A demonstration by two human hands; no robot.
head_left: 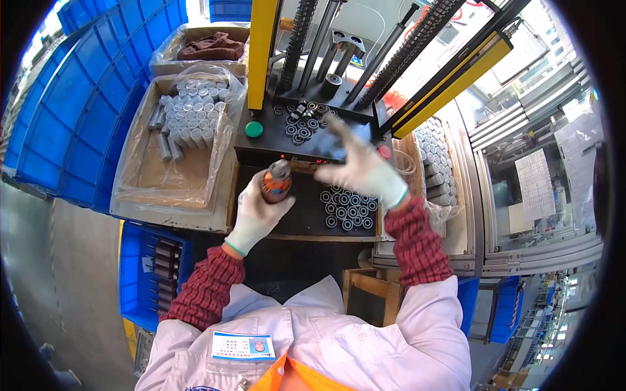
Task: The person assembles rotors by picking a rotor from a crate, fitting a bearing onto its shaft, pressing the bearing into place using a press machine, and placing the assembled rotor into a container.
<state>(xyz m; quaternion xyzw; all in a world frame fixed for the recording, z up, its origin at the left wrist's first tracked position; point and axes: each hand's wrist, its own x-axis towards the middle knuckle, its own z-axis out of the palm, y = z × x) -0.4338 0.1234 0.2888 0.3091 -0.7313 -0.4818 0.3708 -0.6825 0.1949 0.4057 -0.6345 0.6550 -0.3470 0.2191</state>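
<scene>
Down at the bottom of the frame, white coat and red knit sleeves, both arms coming up to the worktop (287, 225). Left hand (255, 212), gloved, just left of centre, is clenched around an orange-and-grey cylindrical part (276, 181), held upright with its grey end showing above the fist. Right hand (362, 171), right of centre, is released, fingers spread and blurred, grasping nothing, hovering above the black tray. Just below that hand, a cluster of small metal rings (349, 210) sits in neat rows on the dark worktop. My read: the open hand is after a ring, so pinch one cleanly from the edge of the rows, don't scatter the neighbours, and keep the left fist steady and upright so the two can meet squarely. Further up, centre, a second loose heap of rings (303, 122) lies on the press base, with a green button (253, 129) to its left and a red button (385, 151) partly behind the right hand; keep fingers off that base. Upper left, a bag-lined box of grey cylinders (189, 114); at right, another stack of cylinders (433, 159).
</scene>
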